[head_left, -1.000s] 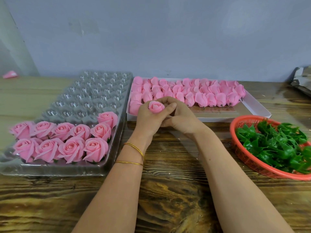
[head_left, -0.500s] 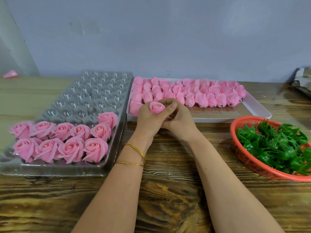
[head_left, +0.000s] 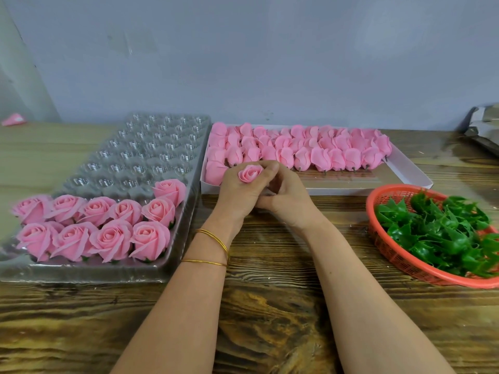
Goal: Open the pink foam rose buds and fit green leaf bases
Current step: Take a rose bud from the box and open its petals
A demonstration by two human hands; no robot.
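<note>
A closed pink foam rose bud [head_left: 249,173] sits upright between my two hands at the table's middle. My left hand [head_left: 237,194] grips it from the left, fingers curled round its base. My right hand [head_left: 287,194] wraps in from the right, its fingertips pinching the bud's outer petals. Several more closed buds [head_left: 299,148] lie in rows in a flat white box [head_left: 413,168] just behind my hands. Green leaf bases [head_left: 442,229] fill an orange basket [head_left: 399,259] at the right.
A clear plastic cell tray [head_left: 129,149] lies at the left, with several opened roses [head_left: 100,228] in its two nearest rows and one in the third. A crumpled grey wrapper [head_left: 483,128] sits at the far right. A blue-grey wall stands behind the wooden table [head_left: 270,319].
Both hands stay in place around the bud. The right hand's fingers have shifted over the bud's top and right side, and the bud has tilted slightly.
</note>
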